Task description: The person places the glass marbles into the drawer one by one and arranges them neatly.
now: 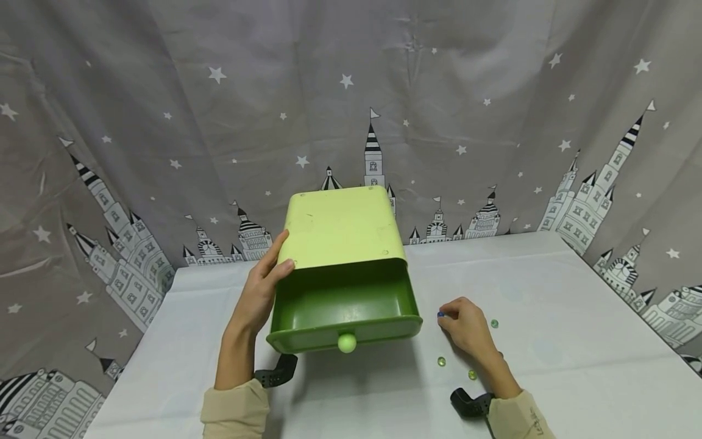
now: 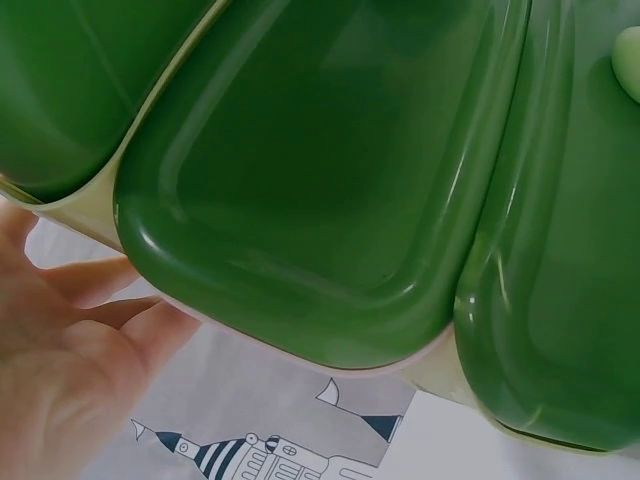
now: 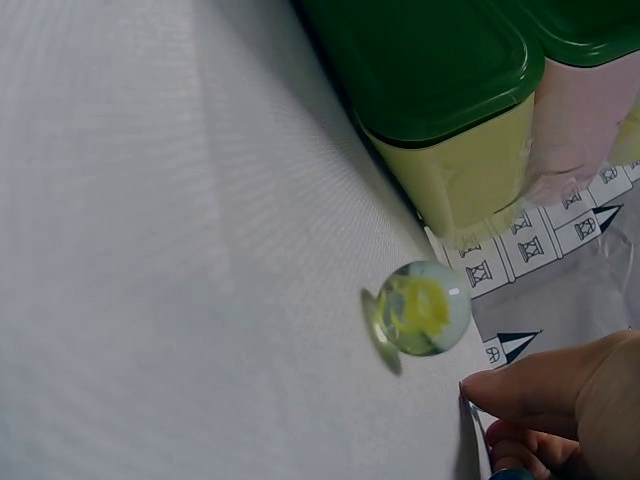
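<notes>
In the head view, a pale yellow-green drawer unit point(image 1: 342, 228) stands with its green top drawer point(image 1: 344, 328) pulled out. My left hand point(image 1: 258, 292) rests against the unit's left side, its thumb at the front corner. Further green drawer fronts point(image 2: 330, 200) fill the left wrist view. My right hand point(image 1: 466, 326) is low over the white table to the right, pinching a blue marble point(image 1: 441, 314) between thumb and fingers. Near that hand lie a teal glass marble point(image 1: 495, 324) and yellow-green ones point(image 1: 441, 361). A clear marble with a yellow core point(image 3: 425, 308) appears close up in the right wrist view.
Another yellow-green marble point(image 1: 473, 374) lies close to the right wrist. The white tablecloth point(image 1: 576, 341) reaches back to a grey curtain point(image 1: 345, 91) printed with castles and stars. Lower pale yellow point(image 3: 460, 175) and pink point(image 3: 580, 125) drawer casings show in the right wrist view.
</notes>
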The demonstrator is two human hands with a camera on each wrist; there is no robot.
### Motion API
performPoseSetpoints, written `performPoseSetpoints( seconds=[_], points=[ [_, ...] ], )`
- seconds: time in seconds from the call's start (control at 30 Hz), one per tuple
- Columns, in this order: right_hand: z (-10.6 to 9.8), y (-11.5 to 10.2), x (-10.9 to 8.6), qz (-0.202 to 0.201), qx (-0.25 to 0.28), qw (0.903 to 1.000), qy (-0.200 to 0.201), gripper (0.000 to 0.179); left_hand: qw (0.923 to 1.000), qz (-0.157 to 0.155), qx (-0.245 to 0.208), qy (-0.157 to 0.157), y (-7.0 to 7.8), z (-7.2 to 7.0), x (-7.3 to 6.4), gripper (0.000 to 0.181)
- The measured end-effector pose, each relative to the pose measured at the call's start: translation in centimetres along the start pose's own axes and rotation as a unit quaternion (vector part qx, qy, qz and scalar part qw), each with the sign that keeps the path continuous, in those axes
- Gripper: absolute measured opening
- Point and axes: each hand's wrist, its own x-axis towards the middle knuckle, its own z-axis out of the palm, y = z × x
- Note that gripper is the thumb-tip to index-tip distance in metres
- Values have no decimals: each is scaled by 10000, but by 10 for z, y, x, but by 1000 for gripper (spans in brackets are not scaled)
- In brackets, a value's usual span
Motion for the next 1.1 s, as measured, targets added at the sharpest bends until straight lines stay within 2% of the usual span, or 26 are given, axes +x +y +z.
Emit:
performPoseSetpoints(
  seconds=[0.9,1.1],
  points=[
    [-1,0,1,115,113,9999,-35,18,10000,-34,-13,48,-1,1,1,62],
    [-3,0,3,14,286,9996,89,18,9999,-76,28,93,-1,1,0,62]
  ],
)
